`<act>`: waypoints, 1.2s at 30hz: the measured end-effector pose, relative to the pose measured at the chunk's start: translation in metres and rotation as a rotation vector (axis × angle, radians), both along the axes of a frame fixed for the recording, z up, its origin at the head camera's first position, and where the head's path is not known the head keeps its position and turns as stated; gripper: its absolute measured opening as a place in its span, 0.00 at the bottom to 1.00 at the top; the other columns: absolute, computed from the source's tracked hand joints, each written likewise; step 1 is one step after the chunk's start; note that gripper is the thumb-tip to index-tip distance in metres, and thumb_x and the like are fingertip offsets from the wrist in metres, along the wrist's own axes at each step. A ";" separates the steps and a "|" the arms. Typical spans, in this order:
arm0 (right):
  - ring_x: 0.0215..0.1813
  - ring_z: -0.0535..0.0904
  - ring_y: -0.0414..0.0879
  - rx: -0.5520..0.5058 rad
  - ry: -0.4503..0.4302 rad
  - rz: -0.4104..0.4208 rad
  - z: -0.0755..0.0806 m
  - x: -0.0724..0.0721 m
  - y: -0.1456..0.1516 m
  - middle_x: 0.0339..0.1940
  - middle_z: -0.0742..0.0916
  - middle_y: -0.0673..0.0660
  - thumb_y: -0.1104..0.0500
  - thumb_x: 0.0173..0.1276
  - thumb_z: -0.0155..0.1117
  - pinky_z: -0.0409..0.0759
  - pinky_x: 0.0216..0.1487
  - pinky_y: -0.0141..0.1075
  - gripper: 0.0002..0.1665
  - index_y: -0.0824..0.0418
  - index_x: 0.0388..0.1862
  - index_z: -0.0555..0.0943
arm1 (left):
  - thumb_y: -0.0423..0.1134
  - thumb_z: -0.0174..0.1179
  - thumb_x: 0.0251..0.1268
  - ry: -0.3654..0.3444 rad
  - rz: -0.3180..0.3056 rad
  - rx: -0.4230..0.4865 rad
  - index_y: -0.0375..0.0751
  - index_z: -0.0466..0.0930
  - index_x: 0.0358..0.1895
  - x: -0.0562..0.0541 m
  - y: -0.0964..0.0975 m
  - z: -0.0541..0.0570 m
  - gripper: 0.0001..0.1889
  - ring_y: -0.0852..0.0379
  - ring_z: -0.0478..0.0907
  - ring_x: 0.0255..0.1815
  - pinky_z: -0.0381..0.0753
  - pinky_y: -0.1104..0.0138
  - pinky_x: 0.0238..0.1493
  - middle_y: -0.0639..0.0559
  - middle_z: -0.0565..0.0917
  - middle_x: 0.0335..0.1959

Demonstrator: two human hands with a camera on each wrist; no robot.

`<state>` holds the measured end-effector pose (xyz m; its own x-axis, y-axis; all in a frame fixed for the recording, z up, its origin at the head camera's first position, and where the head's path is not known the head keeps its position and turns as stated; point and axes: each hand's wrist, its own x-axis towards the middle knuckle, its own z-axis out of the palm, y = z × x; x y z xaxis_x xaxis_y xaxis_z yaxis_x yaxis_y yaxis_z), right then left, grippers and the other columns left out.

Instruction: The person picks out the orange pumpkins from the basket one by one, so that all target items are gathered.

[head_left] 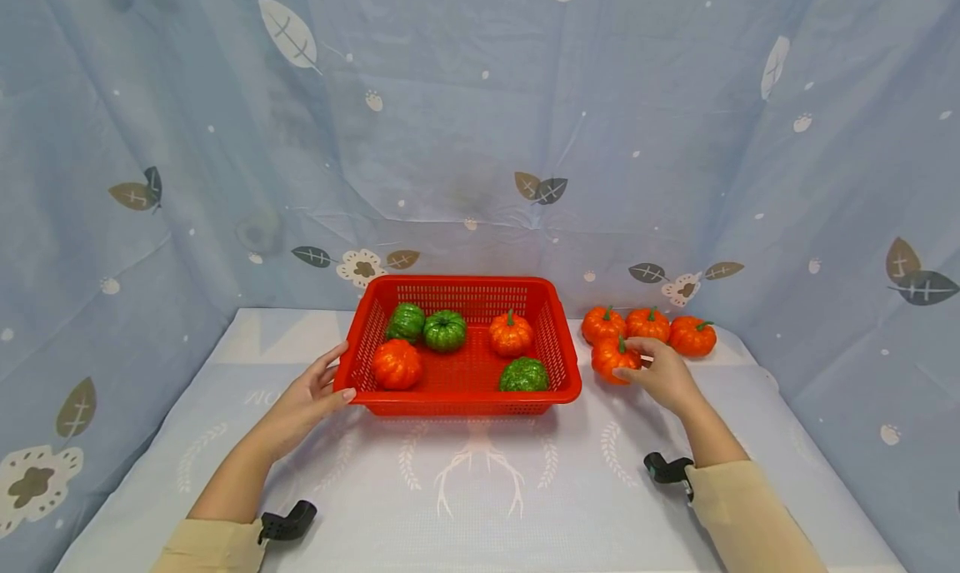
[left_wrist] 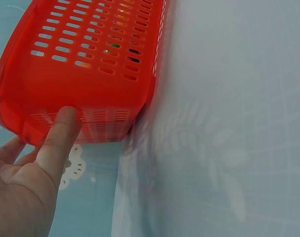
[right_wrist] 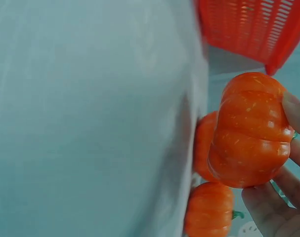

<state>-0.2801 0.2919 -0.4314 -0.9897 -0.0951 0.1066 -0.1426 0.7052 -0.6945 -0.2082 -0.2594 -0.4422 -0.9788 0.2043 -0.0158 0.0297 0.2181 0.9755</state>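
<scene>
1. Presently, the orange pumpkin (head_left: 615,360) is in my right hand (head_left: 663,376): I pinch it from its right side, with the thumb and the fingers around it. Its green stem points up, and I cannot tell whether its underside touches the table.
2. It is located to the right of the red basket (head_left: 457,396), outside of it, and just in front of the row at the back.
3. In this row are three other orange pumpkins: a left one (head_left: 602,325), a middle one (head_left: 648,323) and a right one (head_left: 693,336), whose stem leans to the right.
4. My left hand (head_left: 305,402) is at the left end of the basket. Its fingers are rather straight and touch the rim and the end wall, without closing around them.
5. Inside the basket I see two orange pumpkins, one at front left (head_left: 397,365) and one at back right (head_left: 511,334), and three green pumpkins: two side by side at the back left (head_left: 445,331), one at the front right (head_left: 524,375).
6. Under everything is a pale table cloth (head_left: 480,548) with printed antlers; behind stands a blue curtain (head_left: 450,98) with leaves and flowers.
</scene>
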 end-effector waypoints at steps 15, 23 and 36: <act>0.67 0.69 0.67 0.039 0.006 -0.010 -0.018 -0.011 0.004 0.65 0.78 0.70 0.63 0.59 0.76 0.70 0.66 0.61 0.34 0.71 0.63 0.76 | 0.38 0.62 0.69 0.006 -0.006 0.010 0.48 0.44 0.82 -0.001 0.000 -0.001 0.45 0.30 0.62 0.72 0.79 0.60 0.58 0.31 0.60 0.75; 0.65 0.70 0.70 0.063 -0.083 -0.043 -0.015 -0.010 0.002 0.67 0.74 0.73 0.58 0.60 0.77 0.69 0.65 0.63 0.41 0.70 0.69 0.71 | 0.38 0.62 0.69 -0.002 0.006 0.003 0.49 0.44 0.82 -0.001 0.000 -0.001 0.45 0.31 0.62 0.72 0.78 0.56 0.59 0.32 0.60 0.75; 0.62 0.72 0.67 0.040 -0.189 -0.077 -0.015 -0.013 0.001 0.67 0.73 0.74 0.54 0.61 0.76 0.71 0.64 0.61 0.47 0.68 0.74 0.65 | 0.37 0.61 0.69 0.001 0.002 0.007 0.48 0.44 0.82 -0.001 0.000 -0.001 0.44 0.30 0.62 0.72 0.79 0.58 0.58 0.31 0.60 0.75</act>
<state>-0.2931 0.2929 -0.4460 -0.9963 -0.0192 -0.0835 0.0424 0.7363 -0.6753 -0.2089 -0.2590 -0.4430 -0.9791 0.2029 -0.0134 0.0303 0.2108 0.9771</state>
